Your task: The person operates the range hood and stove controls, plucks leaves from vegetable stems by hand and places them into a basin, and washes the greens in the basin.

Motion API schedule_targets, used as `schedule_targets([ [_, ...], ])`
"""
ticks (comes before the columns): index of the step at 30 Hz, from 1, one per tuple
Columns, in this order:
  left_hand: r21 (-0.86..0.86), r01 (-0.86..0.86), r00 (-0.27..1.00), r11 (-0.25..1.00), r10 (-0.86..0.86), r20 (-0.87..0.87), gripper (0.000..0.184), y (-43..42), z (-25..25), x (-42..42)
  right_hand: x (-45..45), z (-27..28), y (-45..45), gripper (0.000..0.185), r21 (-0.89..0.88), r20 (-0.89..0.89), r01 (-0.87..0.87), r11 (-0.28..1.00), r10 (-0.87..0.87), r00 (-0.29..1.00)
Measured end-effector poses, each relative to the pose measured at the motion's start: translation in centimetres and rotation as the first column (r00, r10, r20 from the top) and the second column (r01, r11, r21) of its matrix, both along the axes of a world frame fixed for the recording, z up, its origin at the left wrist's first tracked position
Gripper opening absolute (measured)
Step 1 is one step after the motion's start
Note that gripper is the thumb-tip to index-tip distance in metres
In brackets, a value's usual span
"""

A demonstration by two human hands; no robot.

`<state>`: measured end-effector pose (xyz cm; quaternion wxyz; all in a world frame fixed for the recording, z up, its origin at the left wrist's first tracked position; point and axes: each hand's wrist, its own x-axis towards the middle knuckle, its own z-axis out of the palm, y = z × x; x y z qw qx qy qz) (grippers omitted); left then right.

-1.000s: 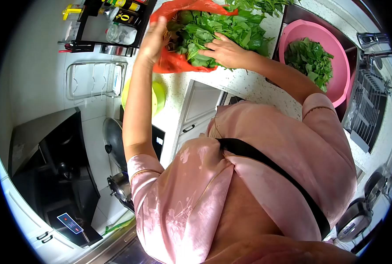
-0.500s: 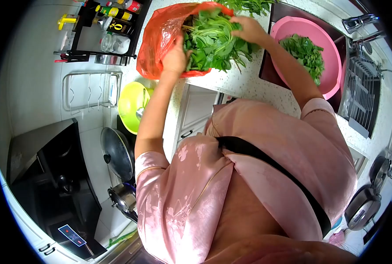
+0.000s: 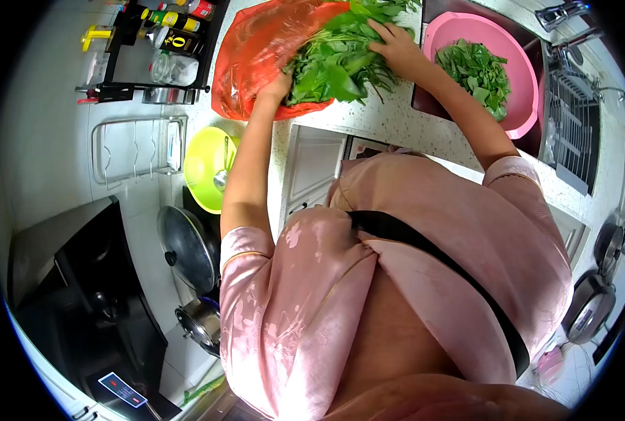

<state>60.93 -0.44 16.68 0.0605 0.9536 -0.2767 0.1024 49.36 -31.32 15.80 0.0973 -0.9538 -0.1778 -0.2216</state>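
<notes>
Hands (image 3: 402, 55) flank the leafy greens (image 3: 335, 63) beside red bag (image 3: 246, 59).

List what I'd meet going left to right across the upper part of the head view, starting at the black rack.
Black rack with bottles → red plastic bag → bunched leafy greens → pink basin → slatted rack.

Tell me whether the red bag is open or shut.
The bag is open: greens stick out of its mouth, beside the left hand.
</notes>
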Motion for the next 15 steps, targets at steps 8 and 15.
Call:
schedule_targets([
  [8, -0.195, -0.017, 0.981, 0.981, -0.022, -0.194, 0.086, -5.1, 7.2, -7.7, -4.6, 1.2, 0.8, 0.059, 0.102, -0.011, 0.298, 0.949, -0.299, 0.954],
  [15, -0.295, 0.11, 0.993, 0.949, -0.114, 0.006, 0.055, -6.1, 6.1, -13.2, -9.3, 0.6, 1.6, 0.04, 0.454, 0.006, 0.449, 0.77, -0.506, 0.863],
])
